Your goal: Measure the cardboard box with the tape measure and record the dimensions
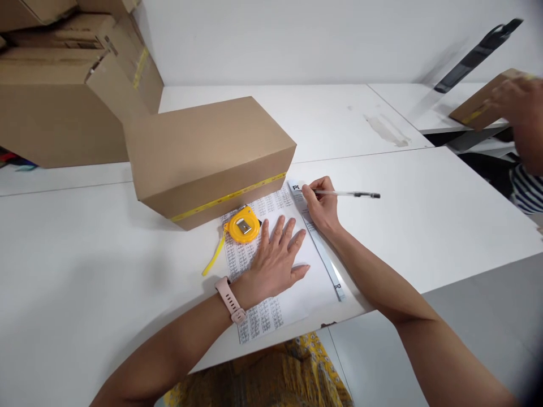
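A big brown cardboard box [212, 152] is sitting behind a white paper sheet [314, 282]. Handwritten-looking columns are covering its left side and top, while the right is looking mostly blank, so I'm guessing partway filled. A long pale-blue printed strip [324, 257] is lying along its right side. Left hand [278, 254] is resting flat, gripping nothing, and a round yellow tape measure [246, 226] is sitting beside it. Right hand [324, 209] is pinching a slim clear pen [352, 194] over the strip's top.
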### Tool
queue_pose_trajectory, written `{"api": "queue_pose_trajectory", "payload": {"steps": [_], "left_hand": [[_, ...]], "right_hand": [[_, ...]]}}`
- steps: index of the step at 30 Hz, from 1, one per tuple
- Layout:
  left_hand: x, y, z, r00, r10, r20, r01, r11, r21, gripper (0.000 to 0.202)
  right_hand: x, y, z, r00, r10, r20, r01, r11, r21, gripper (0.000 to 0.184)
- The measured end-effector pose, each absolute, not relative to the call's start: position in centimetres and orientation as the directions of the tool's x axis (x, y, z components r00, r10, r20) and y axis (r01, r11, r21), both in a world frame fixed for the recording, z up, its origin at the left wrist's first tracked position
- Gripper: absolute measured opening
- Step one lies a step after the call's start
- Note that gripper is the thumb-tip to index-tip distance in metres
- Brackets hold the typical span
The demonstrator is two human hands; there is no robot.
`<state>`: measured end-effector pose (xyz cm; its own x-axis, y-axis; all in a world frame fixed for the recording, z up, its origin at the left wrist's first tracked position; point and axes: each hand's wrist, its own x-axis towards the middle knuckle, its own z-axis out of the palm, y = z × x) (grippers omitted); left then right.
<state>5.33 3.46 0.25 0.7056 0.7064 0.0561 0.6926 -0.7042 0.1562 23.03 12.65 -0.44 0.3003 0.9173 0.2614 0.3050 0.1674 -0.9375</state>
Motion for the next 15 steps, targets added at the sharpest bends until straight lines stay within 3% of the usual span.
{"api": "queue_pose_trajectory", "payload": {"steps": [4, 8, 15], "left_hand": [[5.26, 3.44, 0.00, 0.708, 0.703, 0.059, 0.690, -0.707, 0.155, 0.075], [5.30, 3.49, -0.29, 0.708, 0.701, 0.078, 0.688, -0.711, 0.142, 0.076], [5.38, 3.53, -0.10, 0.709, 0.703, 0.064, 0.689, -0.709, 0.151, 0.076]], "right_hand": [[23.12, 12.69, -0.56, 0.205, 0.963, 0.175, 0.283, 0.113, -0.952, 0.028], [23.14, 12.73, -0.43, 0.206, 0.959, 0.196, 0.385, 0.105, -0.917, 0.030], [23.11, 12.74, -0.45, 0.161, 0.969, 0.189, 0.407, 0.109, -0.907, 0.027]]}}
